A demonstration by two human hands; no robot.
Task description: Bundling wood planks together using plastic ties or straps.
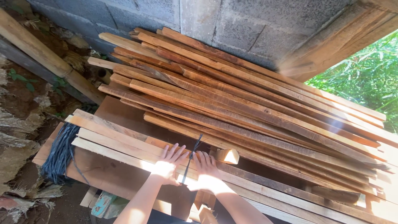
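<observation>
Low in the middle of the frame, both hands lie flat and open on a small bundle of planks at the near edge of the bench. The left hand and the right hand sit close together with fingers spread, clamped on nothing. A dark cord runs up between them across the wood. The cord looks slack and ungripped, so it could slide off the boards or snag a fingertip if pulled tight. The rough sawn edges may give splinters to bare palms. The big loose stack of planks, filling the centre and right, leans unevenly and might shift toward the hands. A coil of dark cord hangs at lower left and could tangle.
</observation>
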